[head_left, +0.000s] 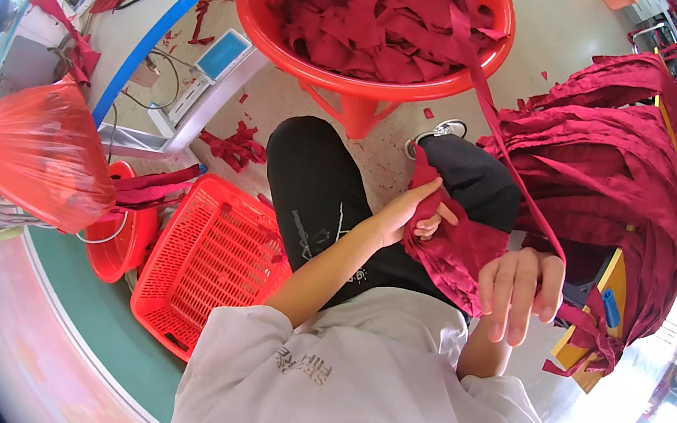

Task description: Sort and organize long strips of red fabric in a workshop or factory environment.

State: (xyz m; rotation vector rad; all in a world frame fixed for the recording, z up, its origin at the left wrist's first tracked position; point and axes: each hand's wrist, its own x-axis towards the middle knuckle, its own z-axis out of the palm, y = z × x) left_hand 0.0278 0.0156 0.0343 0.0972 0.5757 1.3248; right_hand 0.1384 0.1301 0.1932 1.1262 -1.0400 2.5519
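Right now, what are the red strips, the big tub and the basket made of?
The strips look like soft matte cloth: they fold and drape limply over the left hand and right hand. The tub seems smooth, slightly glossy plastic, with a moulded rim. The basket looks like rigid plastic too, moulded as an open grid.

This is a garment or textile workshop, a small factory floor. A big orange-red tub (372, 30) brims with dark red fabric offcuts, and a tall heap of red cloth strips (619, 182) is piled at the right. Red scraps (235, 147) litter the speckled concrete floor (555, 26). A digital weighing scale (220, 56) sits near a blue-edged worktop (166, 23) with cables. A red plastic basket (211, 258), a red bucket (122, 242) and a filled red plastic bag (35, 152) stand beside them.
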